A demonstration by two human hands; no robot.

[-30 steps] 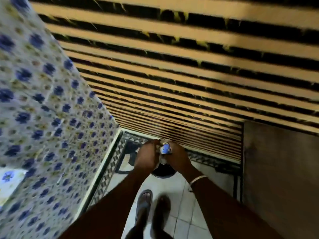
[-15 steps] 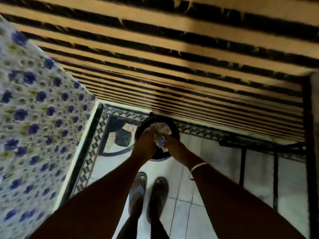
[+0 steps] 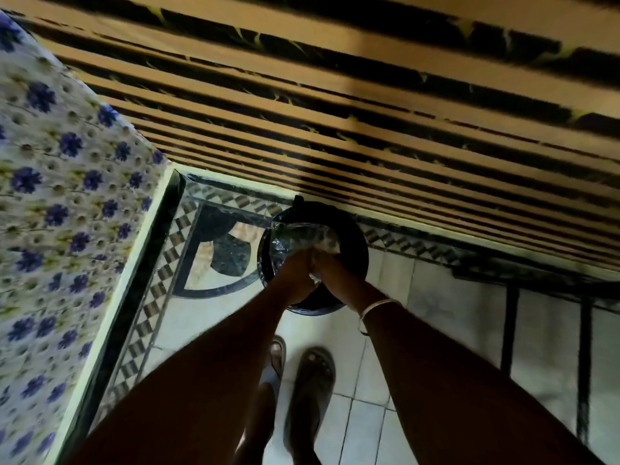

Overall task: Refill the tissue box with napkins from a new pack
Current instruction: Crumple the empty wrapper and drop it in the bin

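I stand over a round black bin (image 3: 352, 236) on the tiled floor. My left hand (image 3: 297, 275) and my right hand (image 3: 335, 273) are pressed together inside its mouth, both closed on a crumpled clear plastic wrapper (image 3: 302, 234) that spreads toward the bin's far rim. A bangle sits on my right wrist. No tissue box or napkins show in this view.
A bed with a blue-flowered cover (image 3: 50, 229) lies at my left. A tan and black striped curtain (image 3: 369, 112) hangs behind the bin. My sandalled feet (image 3: 302, 380) stand on the pale tiles, and a patterned floor border (image 3: 188, 250) runs beside the bed.
My hands have gone down from in front of the curtain into the bin with the wrapper, which now spreads wider. The view has tilted down and the bin is in full sight.
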